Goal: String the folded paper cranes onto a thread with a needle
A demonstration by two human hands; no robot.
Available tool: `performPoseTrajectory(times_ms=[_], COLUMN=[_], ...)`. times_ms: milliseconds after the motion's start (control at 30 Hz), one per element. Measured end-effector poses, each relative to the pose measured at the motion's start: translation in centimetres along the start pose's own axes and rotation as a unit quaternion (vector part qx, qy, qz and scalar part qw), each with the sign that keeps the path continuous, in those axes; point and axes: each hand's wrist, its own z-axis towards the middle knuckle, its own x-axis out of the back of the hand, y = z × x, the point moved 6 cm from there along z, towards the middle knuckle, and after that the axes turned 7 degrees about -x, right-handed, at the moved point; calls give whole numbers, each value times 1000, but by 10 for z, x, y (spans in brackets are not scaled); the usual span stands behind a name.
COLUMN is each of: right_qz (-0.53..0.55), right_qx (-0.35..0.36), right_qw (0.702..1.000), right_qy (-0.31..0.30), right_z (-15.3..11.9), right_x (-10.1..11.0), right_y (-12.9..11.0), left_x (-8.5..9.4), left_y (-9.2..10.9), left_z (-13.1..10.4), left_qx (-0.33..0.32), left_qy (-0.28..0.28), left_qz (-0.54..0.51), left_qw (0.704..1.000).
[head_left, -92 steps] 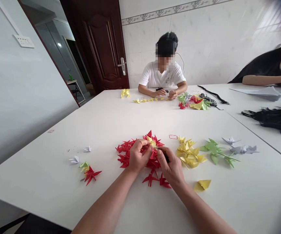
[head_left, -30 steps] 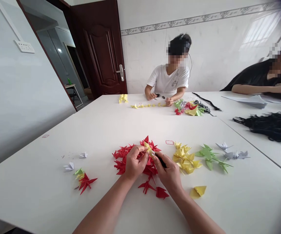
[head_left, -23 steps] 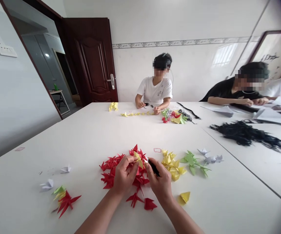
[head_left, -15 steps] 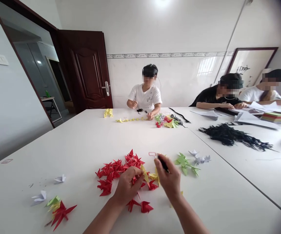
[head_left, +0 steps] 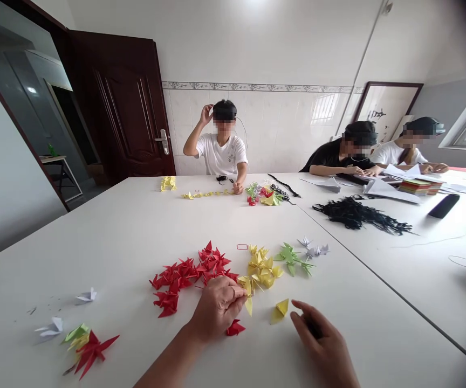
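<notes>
My left hand (head_left: 219, 304) pinches a yellow paper crane (head_left: 248, 296) beside the heap of red cranes (head_left: 182, 275). My right hand (head_left: 322, 339) is lower right, thumb and index finger apart, with a dark object (head_left: 313, 326) held against the palm by the other fingers. Just left of its fingertips lies a single yellow crane (head_left: 281, 308). Behind it are a yellow pile (head_left: 263, 267) and some green cranes (head_left: 292, 258). A red crane (head_left: 235, 327) rests by my left hand's fingers.
White cranes (head_left: 317, 250) lie beyond the green ones. At the left are a large red crane (head_left: 94, 349) and white cranes (head_left: 50, 327). Black cords (head_left: 360, 214) lie at the right. A person (head_left: 223, 148) sits opposite; two others sit at the right.
My right hand has moved down and right, away from my left hand, uncovering the yellow pile. The view has shifted right. The person opposite has raised a hand to the head.
</notes>
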Motion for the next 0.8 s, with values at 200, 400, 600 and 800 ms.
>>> performPoseTrajectory(times_ms=[200,400,600,800], right_qz=[-63,-105,-98,-111], right_qx=[84,94,94,49], right_qw=[994,987,987,990], right_qy=[-34,-73,-85,-77], right_z=[1,4,4,7], right_x=[-20,-23,-21,-24], right_y=[-24,-25,-25,-24], left_x=[-9,-14,9,25], left_y=[5,2,-12,-25], left_z=[2,3,-5,-10], left_qx=[-10,-10,28,38], left_qy=[-30,-26,73,135], left_qz=[69,77,35,11], left_qw=[997,997,996,990])
